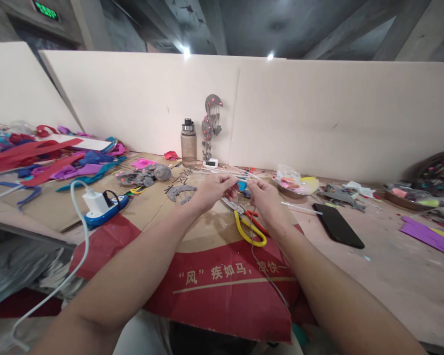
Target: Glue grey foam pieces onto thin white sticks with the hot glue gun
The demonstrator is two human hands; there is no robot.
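Above the cardboard sheet, my left hand (pixel 217 191) and my right hand (pixel 263 198) are raised close together with fingertips pinched. A small blue piece (pixel 241 186) shows between them, touching the left fingertips. My right hand pinches something thin near its fingertips, too small to name. A grey cord (pixel 257 259) hangs from beside my right hand down over the red print. Below the hands lie yellow-handled scissors (pixel 249 236) and a red-handled tool (pixel 257 223). A grey crescent piece (pixel 181 194) rests on the cardboard (pixel 207 236) to the left.
A bottle (pixel 189 145) stands at the back beside a hanging grey ornament (pixel 212 118). A black phone (pixel 338 226) lies on the right. Grey yarn (pixel 163 172), a blue power strip (pixel 107 212) with a white cable, and coloured fabric strips (pixel 70 165) occupy the left.
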